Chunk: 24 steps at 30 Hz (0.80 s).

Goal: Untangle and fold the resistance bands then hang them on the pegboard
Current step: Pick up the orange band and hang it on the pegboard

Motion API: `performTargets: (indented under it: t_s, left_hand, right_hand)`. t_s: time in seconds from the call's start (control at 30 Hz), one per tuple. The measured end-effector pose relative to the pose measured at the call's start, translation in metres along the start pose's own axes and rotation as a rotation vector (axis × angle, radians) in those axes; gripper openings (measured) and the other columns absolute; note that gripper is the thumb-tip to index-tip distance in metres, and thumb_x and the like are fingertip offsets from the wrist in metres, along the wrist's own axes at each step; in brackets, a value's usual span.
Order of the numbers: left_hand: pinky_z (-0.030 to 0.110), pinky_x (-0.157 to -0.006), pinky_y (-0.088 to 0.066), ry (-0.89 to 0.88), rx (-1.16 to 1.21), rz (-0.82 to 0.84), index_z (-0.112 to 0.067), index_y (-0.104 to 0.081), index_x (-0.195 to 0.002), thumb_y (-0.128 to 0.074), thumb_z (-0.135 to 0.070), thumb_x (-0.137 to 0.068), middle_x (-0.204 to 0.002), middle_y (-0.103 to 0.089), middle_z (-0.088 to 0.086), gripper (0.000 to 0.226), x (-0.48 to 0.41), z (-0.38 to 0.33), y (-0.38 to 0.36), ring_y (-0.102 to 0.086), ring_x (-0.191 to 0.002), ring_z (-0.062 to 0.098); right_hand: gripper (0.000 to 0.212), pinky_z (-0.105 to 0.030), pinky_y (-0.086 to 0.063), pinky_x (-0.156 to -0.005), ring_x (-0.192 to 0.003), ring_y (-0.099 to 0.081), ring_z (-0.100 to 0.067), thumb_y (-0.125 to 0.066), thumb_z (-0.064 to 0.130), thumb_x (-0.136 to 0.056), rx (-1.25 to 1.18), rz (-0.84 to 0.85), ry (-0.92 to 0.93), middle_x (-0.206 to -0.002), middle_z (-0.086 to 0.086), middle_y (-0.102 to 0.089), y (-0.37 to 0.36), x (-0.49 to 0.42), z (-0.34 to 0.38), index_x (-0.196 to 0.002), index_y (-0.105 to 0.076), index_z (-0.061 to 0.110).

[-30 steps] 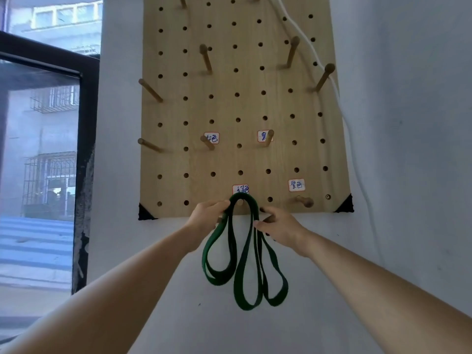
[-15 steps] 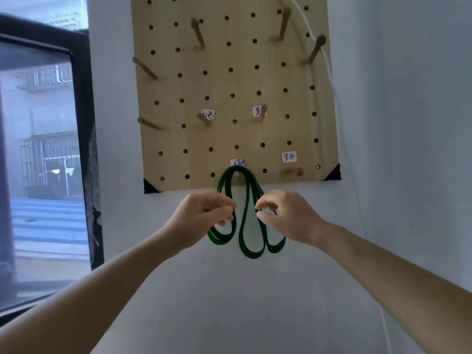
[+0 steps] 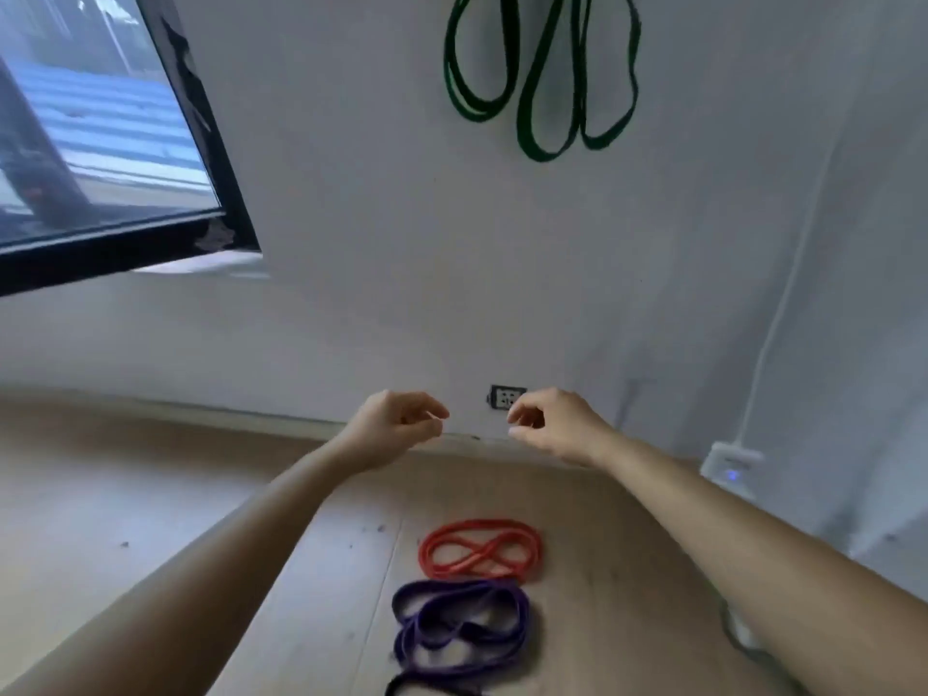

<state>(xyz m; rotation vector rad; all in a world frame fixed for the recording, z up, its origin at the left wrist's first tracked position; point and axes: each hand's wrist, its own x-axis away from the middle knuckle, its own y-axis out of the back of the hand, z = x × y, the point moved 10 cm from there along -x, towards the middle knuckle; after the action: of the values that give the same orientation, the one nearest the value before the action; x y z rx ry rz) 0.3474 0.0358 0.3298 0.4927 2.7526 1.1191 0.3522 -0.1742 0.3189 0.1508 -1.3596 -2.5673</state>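
Green band hangs on the wall high above the wall socket; red band and purple band lie on the floor below it. Left hand and right hand flank the socket, loosely curled, empty. Yanking the purple coils could tighten their tangle.
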Motion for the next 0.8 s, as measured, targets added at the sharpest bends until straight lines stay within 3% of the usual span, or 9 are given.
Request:
performTargets:
  t_s: [0.13, 0.3, 0.47, 0.6, 0.7, 0.8]
  left_hand:
    - [0.028, -0.079, -0.057, 0.15, 0.01, 0.094, -0.023, -0.076, -0.103, -0.072, -0.021, -0.091, -0.093, -0.076, -0.007, 0.013, 0.015, 0.077, -0.065, -0.072, -0.081, 0.004]
    - [0.038, -0.082, -0.06, 0.324, 0.046, 0.14, -0.024, -0.078, -0.102, -0.072, -0.027, -0.089, -0.091, -0.077, -0.006, 0.014, 0.026, 0.163, -0.136, -0.072, -0.084, 0.01]
    - [0.042, -0.085, -0.058, 0.505, 0.121, 0.06, -0.022, -0.077, -0.099, -0.069, -0.022, -0.092, -0.091, -0.076, -0.003, 0.01, 0.026, 0.237, -0.18, -0.07, -0.087, 0.015]
    - [0.031, -0.084, -0.053, 0.627, 0.129, -0.012, -0.016, -0.073, -0.112, -0.066, -0.025, -0.096, -0.109, -0.075, 0.004, 0.02, 0.015, 0.284, -0.211, -0.067, -0.093, 0.015]
    - [0.026, -0.083, -0.046, 0.637, 0.116, -0.006, -0.009, -0.065, -0.125, -0.066, -0.022, -0.096, -0.12, -0.07, 0.007, 0.032, 0.0, 0.306, -0.237, -0.065, -0.103, 0.019]
    - [0.035, -0.097, -0.047, 0.666, 0.077, 0.011, -0.011, -0.056, -0.135, -0.068, -0.025, -0.094, -0.132, -0.061, 0.01, 0.046, -0.009, 0.329, -0.26, -0.059, -0.119, 0.028]
  right_hand:
    - [0.016, -0.029, -0.054, -0.086, -0.091, -0.069, -0.015, -0.073, 0.029, -0.084, 0.105, 0.242, -0.088, -0.096, 0.002, -0.076, -0.092, 0.005, -0.05, -0.099, -0.077, 0.023]
    - [0.018, -0.02, -0.045, -0.08, -0.097, -0.068, -0.017, -0.075, 0.028, -0.086, 0.06, 0.355, -0.215, -0.102, -0.002, -0.076, -0.169, 0.006, -0.111, -0.1, -0.078, 0.018]
    - [0.019, -0.027, -0.048, -0.088, -0.103, -0.068, -0.022, -0.076, 0.023, -0.087, -0.034, 0.331, -0.357, -0.105, -0.006, -0.076, -0.225, -0.005, -0.173, -0.102, -0.078, 0.012]
    - [0.032, -0.027, -0.044, -0.094, -0.113, -0.063, -0.03, -0.077, 0.02, -0.086, -0.066, 0.266, -0.425, -0.116, -0.012, -0.07, -0.257, -0.019, -0.216, -0.116, -0.072, 0.011]
    - [0.055, -0.035, -0.032, -0.115, -0.139, -0.043, -0.035, -0.076, 0.016, -0.088, -0.08, 0.228, -0.458, -0.14, -0.018, -0.057, -0.277, -0.031, -0.237, -0.139, -0.057, 0.007]
    - [0.073, -0.032, -0.019, -0.12, -0.151, -0.026, -0.031, -0.074, 0.017, -0.089, -0.076, 0.251, -0.484, -0.157, -0.014, -0.04, -0.299, -0.039, -0.258, -0.153, -0.039, 0.011]
